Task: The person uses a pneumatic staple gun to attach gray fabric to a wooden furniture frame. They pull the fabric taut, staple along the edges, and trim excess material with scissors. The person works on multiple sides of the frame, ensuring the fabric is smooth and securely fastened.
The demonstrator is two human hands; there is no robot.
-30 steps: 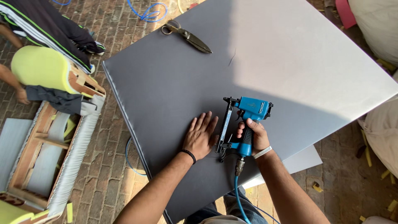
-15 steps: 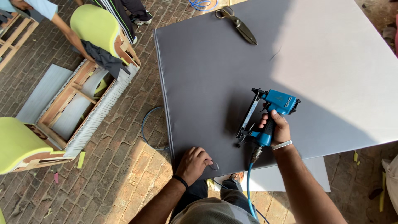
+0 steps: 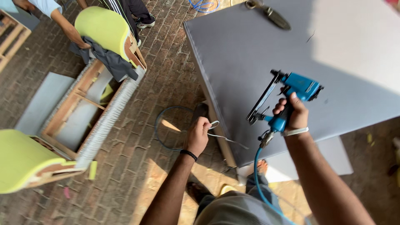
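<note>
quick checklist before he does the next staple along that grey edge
1. Right hand grips the blue staple gun: ok.
2. Gun nose set against the grey fabric panel: not ok, lifted clear.
3. Left hand pinches the grey fabric strip at the panel edge: ok.
4. Blue air hose joined to the handle: ok.
5. Scissors far from the hands: ok.
6. Staples loaded: cannot tell.

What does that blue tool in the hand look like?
The stapler is a bright blue gun-shaped tool, metal by the look, with a long dark magazine slanting down to its left. The right hand grips its handle, fingers wrapped round, holding it tilted above the grey panel. A blue hose hangs from the bottom of the handle, past a metal fitting, and curves down toward the person's lap.
</note>
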